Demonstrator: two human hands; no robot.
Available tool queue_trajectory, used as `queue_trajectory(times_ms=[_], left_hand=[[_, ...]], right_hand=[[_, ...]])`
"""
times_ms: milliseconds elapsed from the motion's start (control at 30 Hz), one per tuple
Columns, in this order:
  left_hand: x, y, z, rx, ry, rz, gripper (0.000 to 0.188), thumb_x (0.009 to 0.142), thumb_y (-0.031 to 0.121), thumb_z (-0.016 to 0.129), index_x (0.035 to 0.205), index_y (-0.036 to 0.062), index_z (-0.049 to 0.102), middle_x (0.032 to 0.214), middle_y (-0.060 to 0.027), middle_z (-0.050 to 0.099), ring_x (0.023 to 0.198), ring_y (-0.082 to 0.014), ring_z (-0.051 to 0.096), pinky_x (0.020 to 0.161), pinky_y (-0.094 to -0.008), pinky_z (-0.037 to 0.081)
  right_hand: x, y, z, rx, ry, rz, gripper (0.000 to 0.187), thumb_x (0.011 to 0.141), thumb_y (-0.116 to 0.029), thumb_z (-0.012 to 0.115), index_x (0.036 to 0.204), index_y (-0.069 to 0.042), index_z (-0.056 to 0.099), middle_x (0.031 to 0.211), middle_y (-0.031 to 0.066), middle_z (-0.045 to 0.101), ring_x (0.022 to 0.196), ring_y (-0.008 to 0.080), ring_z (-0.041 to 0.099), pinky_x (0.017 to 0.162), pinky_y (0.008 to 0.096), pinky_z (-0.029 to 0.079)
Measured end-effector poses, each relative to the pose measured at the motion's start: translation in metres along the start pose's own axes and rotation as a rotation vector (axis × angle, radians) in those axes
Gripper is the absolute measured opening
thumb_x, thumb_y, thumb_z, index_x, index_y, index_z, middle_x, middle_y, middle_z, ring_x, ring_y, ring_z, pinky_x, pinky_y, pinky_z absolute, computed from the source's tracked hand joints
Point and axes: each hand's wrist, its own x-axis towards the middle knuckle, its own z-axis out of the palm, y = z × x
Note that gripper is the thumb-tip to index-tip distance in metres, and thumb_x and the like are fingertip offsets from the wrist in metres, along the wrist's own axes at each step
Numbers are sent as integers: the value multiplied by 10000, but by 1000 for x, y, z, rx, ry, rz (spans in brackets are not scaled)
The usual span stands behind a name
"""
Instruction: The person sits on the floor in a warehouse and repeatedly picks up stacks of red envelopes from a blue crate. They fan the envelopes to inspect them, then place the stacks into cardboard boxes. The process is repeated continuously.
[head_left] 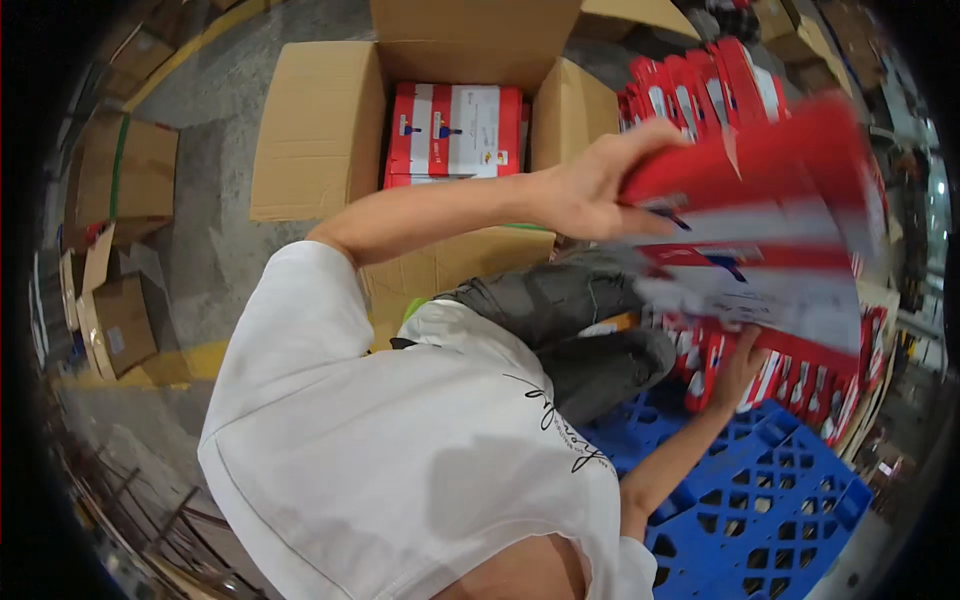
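Observation:
A bundle of flat red and white packages, smeared by motion, is held up at the right. My left hand grips its left edge, thumb below and fingers wrapped over the red upper part. At the bundle's lower edge is my right hand, its fingertips partly hidden behind the packages. An open cardboard box stands ahead of me, with similar red and white packages lying flat inside. More such packages are piled behind the held bundle, and others stand in rows beneath it.
A blue plastic pallet lies at the lower right, under the package rows. Brown cartons stand on the grey floor at the left, near a yellow floor line. My bent legs are between the box and the pallet.

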Motion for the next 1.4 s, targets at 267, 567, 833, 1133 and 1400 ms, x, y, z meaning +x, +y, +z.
queue_trajectory(times_ms=[267, 567, 833, 1133, 1400], left_hand=[[-15, 39, -49, 916, -100, 979, 291, 869, 131, 725, 1083, 120, 528, 958, -112, 631, 860, -279, 653, 767, -402, 561], [-119, -39, -109, 1614, -183, 555, 379, 880, 191, 704, 1221, 198, 540, 1091, -81, 617, 994, -244, 629, 815, -330, 530], [-170, -144, -110, 1754, -521, 199, 502, 927, 284, 550, 1386, 81, 525, 1160, -94, 597, 1016, -213, 575, 901, -332, 477], [-201, -190, -105, 1701, -561, -7, 514, 892, 215, 566, 1372, 32, 558, 1155, -98, 607, 1050, -200, 597, 846, -305, 507], [-267, -311, -105, 1725, -712, -217, 365, 946, 252, 552, 1286, 119, 551, 1221, -107, 568, 1041, -280, 584, 722, -404, 551]], right_hand=[[178, -81, 18, 393, -462, -58, 480, 1046, -281, 558, 1457, -47, 476, 1348, 140, 620, 1119, 247, 665, 948, 403, 567], [222, -271, 279, -253, -1425, -321, 422, 904, -147, 713, 1263, -105, 495, 1208, -16, 506, 1189, 95, 475, 1051, 280, 382], [202, -165, 505, -359, -1394, -669, 744, 784, -105, 756, 1471, -126, 470, 1268, 129, 645, 1152, 231, 617, 999, 369, 493], [153, -118, 567, -567, -1340, -713, 686, 839, -204, 699, 1497, -178, 511, 1349, 205, 639, 1253, 367, 598, 1124, 455, 426], [151, -89, 373, -14, -1077, -478, 426, 978, -33, 671, 1399, -53, 611, 1209, 146, 714, 1102, 211, 697, 940, 345, 545]])
